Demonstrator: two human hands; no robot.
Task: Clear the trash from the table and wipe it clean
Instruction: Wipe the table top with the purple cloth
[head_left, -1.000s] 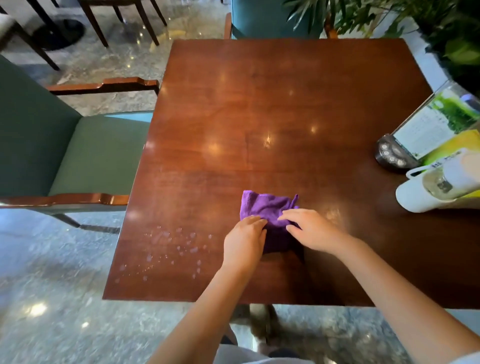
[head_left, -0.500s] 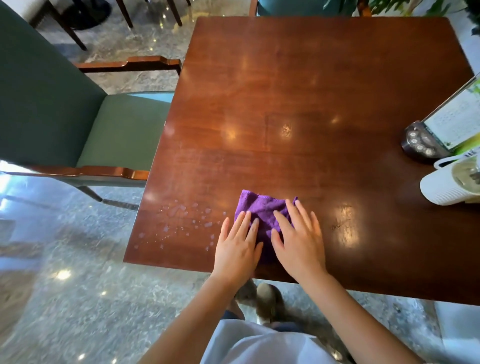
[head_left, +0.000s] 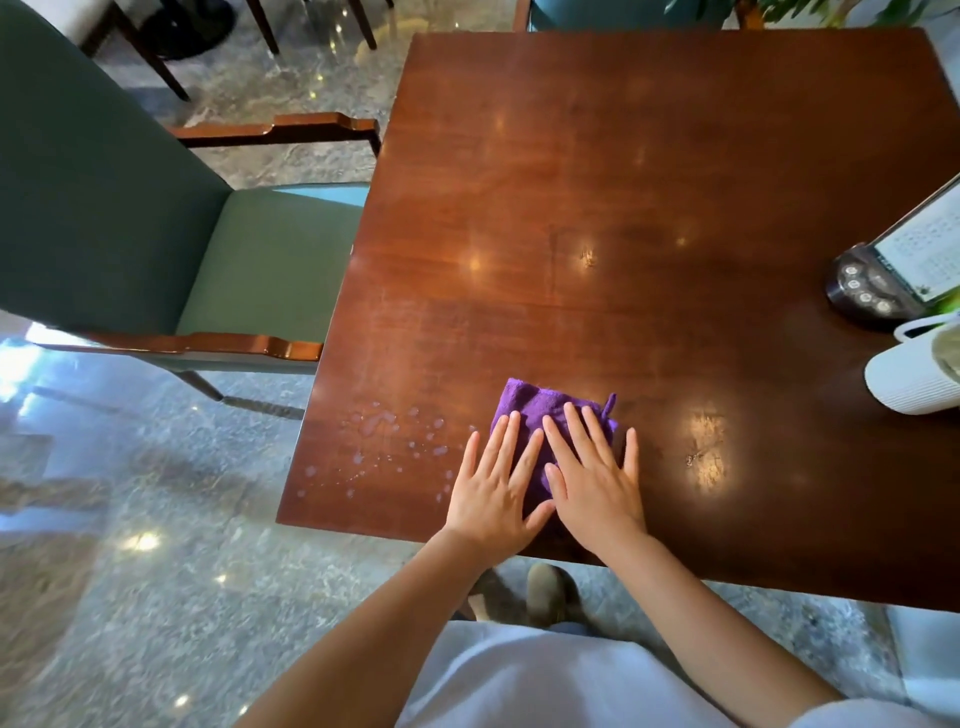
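Your folded purple microfibre cloth lies flat on the glossy reddish-brown wooden table, close to its near edge and left of the middle. Both of your palms press down on it. Your left hand lies spread and flat, fingers splayed, covering the cloth's left part, with the outer fingers on bare wood; it grips nothing. Your right hand lies beside it in the same way, released and flat, its thumb touching the left thumb, its fingertips near the cloth's far edge. A small loop tag sticks out at the cloth's right far corner.

Just left of the cloth, a patch of pale droplets sits on the wood near the table's left near corner, apart from the cloth.

Well to the right, at the table's right edge, stand a dark round call-button base holding an upright printed card, and nearer you a white ribbed container, cut off by the frame.

A green upholstered armchair with wooden armrests stands against the table's left side on a polished stone floor.
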